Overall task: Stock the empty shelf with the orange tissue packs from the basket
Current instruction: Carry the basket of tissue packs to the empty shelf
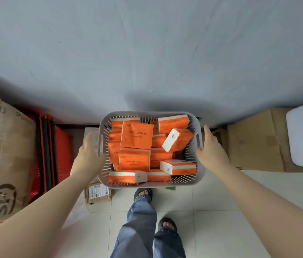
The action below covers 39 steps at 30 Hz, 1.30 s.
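Between the left hand (87, 153) and right hand (212, 148) I read "COTTON TISSUE" on two orange tissue packs (136, 135) in the basket (150, 113). Left of the left hand, a cardboard box (3, 146) shows "SF"; its smaller print is too blurred to read.

The basket (151, 114) sat in the middle, close to the wall (147, 53) behind it. The tissue packs (136, 135) lay piled inside it, some flat and some tipped on top of others. The left hand (88, 153) was just beside the basket's left side, and the right hand (212, 148) just beside its right side. A small box (98, 194) stuck out from under the basket's near left corner. Further left stood a stack of shopping baskets (63, 146), then a big box (7, 146). On the right were more boxes (254, 142), then a tub (299, 135). The person's feet (143, 193) were on the floor (221, 211) in front of the basket.
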{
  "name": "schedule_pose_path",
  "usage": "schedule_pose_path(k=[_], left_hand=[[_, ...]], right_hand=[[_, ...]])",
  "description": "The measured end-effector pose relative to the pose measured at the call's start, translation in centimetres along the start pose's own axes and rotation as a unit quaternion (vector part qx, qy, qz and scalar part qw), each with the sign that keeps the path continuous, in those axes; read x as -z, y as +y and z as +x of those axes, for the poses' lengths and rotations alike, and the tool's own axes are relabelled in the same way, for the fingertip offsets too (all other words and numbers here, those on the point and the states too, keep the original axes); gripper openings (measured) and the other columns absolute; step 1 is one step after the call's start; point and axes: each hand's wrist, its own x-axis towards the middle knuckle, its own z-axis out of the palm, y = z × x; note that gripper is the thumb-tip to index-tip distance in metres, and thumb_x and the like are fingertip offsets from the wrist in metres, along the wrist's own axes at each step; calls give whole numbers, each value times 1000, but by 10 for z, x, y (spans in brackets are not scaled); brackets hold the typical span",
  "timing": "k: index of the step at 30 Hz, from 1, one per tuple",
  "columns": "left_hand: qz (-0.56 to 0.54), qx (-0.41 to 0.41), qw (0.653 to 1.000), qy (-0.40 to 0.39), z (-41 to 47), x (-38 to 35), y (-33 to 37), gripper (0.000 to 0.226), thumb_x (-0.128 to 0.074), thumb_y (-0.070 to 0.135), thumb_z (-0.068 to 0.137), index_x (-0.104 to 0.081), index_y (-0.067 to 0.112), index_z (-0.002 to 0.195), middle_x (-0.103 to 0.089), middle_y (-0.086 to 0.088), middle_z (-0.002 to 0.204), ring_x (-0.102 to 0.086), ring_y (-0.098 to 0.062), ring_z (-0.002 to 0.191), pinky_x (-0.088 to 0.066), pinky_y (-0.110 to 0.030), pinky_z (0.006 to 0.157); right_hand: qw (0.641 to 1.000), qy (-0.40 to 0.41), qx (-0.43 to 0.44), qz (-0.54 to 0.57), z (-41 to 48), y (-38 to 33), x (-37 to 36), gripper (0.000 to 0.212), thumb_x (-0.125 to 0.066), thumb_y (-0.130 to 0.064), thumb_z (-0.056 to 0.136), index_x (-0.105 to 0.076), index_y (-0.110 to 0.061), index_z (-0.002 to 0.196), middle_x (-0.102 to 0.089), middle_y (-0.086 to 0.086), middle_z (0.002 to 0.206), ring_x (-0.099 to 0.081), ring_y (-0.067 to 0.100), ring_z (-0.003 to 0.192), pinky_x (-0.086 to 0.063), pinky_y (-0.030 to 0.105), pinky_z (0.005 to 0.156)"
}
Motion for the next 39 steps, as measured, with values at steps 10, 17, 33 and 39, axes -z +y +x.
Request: schedule_pose_path(k=[10,17,33,39], left_hand=[[-12,-23,999,-41,30,-24,-9,76,-47,15,89,-7,32,152,-60,-4,102,-59,-15,69,-46,-34,60],[6,-26,999,-37,36,-27,-6,85,-42,-2,88,-1,31,154,-56,2,80,-60,-20,65,-44,-30,50],[91,-64,992,-67,29,-15,5,83,-39,-7,85,-5,28,152,-64,-14,70,-63,-33,61,-49,-41,51],[116,-138,981,-77,16,-12,39,81,-40,1,86,-6,34,151,-61,-1,68,-58,-20,56,-39,-30,51]], right_hand=[[999,3,-36,15,27,7,-35,80,-59,-6,89,-9,-19,150,-51,18,126,-58,33,102,-41,31,70],[999,-16,-30,-43,34,11,-46,92,-60,-4,88,4,-24,151,-53,20,114,-55,26,80,-42,31,63],[986,0,-54,156,-2,35,-39,61,-55,-13,94,-23,-21,146,-57,12,121,-60,21,95,-49,22,74],[976,16,-104,188,-51,63,-22,64,-57,-13,94,-22,-16,148,-53,8,129,-57,28,114,-49,37,94]])
